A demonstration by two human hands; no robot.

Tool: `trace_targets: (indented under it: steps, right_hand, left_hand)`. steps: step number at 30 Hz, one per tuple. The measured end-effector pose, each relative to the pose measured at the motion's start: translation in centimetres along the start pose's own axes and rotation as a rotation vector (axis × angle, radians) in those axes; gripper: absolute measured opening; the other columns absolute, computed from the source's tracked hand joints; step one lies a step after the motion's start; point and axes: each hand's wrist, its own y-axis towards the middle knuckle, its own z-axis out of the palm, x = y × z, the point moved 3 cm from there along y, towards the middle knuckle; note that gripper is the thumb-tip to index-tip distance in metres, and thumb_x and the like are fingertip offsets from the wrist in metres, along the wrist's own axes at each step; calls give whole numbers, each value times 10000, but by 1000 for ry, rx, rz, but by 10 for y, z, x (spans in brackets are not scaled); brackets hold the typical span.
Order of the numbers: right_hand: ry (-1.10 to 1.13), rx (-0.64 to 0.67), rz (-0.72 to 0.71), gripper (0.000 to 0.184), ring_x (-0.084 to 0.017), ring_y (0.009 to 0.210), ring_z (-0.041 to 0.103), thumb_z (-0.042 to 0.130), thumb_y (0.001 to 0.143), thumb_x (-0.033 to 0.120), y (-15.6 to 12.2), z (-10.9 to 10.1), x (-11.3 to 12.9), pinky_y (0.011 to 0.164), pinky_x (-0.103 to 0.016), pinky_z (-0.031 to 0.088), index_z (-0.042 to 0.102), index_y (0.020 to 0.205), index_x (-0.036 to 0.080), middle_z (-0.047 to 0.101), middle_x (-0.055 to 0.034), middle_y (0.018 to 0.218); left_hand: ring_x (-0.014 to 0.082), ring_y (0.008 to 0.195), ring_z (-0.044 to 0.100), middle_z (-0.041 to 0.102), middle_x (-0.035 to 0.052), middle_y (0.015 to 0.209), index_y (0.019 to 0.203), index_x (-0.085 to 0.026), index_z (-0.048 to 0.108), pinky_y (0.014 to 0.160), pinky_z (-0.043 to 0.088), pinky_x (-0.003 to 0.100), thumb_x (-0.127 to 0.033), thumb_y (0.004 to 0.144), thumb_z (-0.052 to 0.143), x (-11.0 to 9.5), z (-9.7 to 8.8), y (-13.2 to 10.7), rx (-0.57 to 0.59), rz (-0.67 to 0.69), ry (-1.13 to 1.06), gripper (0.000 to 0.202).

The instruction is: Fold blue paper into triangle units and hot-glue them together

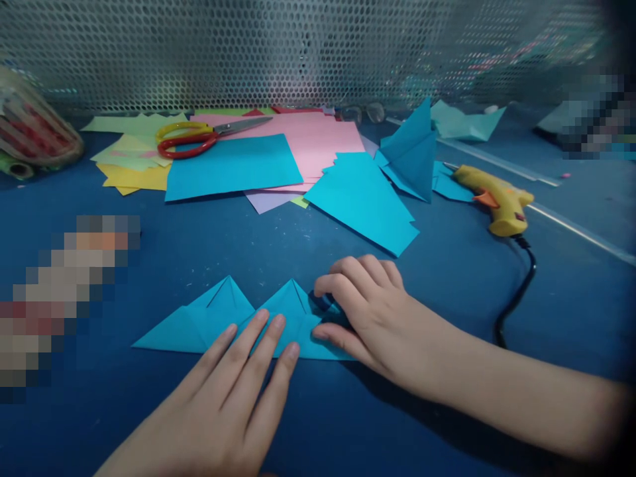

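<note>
A folded blue paper [179,328] lies flat in front of me, with two pointed peaks along its upper edge and a long straight lower edge. My left hand [223,404] rests on its middle, fingers stretched out flat. Over the paper's right end is my right hand [387,318], its fingers curved and the thumb apart from them, the thumb tip touching the paper. A gap shows between thumb and forefinger with nothing gripped in it. The right hand hides the right end of the paper.
Behind lie blue sheets [233,169], pink paper [328,136], red-and-yellow-handled scissors [189,140] and a standing folded blue piece [412,156]. A yellow glue gun [499,199] with a black cord lies right. A jar [37,122] stands far left, a perforated panel [278,53] at the back.
</note>
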Motion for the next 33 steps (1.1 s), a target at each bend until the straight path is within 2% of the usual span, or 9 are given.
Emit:
trace_targets:
  steps: [5,8,11,14,19,22,25,30,33]
  right_hand:
    - [55,-97,-98,211,-229,893,550,483,1070,326,8,-7,4,780,-366,361,628,1024,179,664,-73,1005]
    - [21,-217,-190,198,-200,942,604,491,1065,227,11,-14,8,850,-367,377,673,1014,169,709,-70,1012]
    - [74,-224,-226,198,-199,970,635,516,1053,210,10,-16,9,856,-352,429,700,1048,136,730,-95,1032]
    - [150,-193,-171,193,-226,976,638,575,1018,204,9,-15,5,850,-349,495,704,1105,91,723,-133,1054]
    - [207,-157,4,86,-226,862,631,678,953,221,6,-17,-2,745,-345,550,680,991,144,689,-92,954]
    - [246,-116,21,67,-204,848,648,612,990,191,4,-17,0,725,-317,567,671,994,160,671,-75,940]
    - [253,-98,-26,209,-184,839,668,492,1046,175,3,-14,6,733,-291,584,697,1062,136,688,-88,964]
    - [34,-114,-173,415,-202,810,672,330,1066,104,-1,-13,18,775,-323,603,744,1062,71,731,-124,990]
    - [-122,-78,-296,463,-219,793,656,301,1048,74,-4,-13,25,727,-334,598,762,1021,45,736,-147,960]
  left_hand:
    - [329,1415,446,571,147,1508,1511,-184,465,1197,145,491,-660,1044,298,12,4,-1,14,29,5,687]
    - [368,1378,475,567,172,1505,1519,-191,463,1126,237,532,-742,1006,288,14,9,-5,13,-2,75,773]
    - [407,1372,482,539,191,1524,1553,-195,419,1053,332,553,-801,965,306,15,9,-8,26,-63,120,851]
    - [420,1375,475,489,215,1559,1540,-149,432,1030,364,571,-810,947,366,17,5,-7,-2,-75,109,890]
    - [442,1225,556,545,198,1517,1498,-147,494,947,428,571,-723,817,710,19,6,-3,26,-83,115,918]
    - [478,1254,525,505,227,1541,1541,-50,403,959,400,627,-681,986,455,18,9,-6,16,-129,115,842]
    - [464,1312,501,487,252,1546,1612,-8,186,957,386,620,-547,1078,115,19,10,-12,-4,-193,116,762]
    - [436,1243,554,598,297,1409,1613,27,88,950,376,573,-455,1102,149,22,8,-11,-26,-228,135,705]
    - [386,1304,496,609,202,1442,1589,-31,268,1049,318,521,-501,1103,185,17,6,-6,-70,-165,38,682]
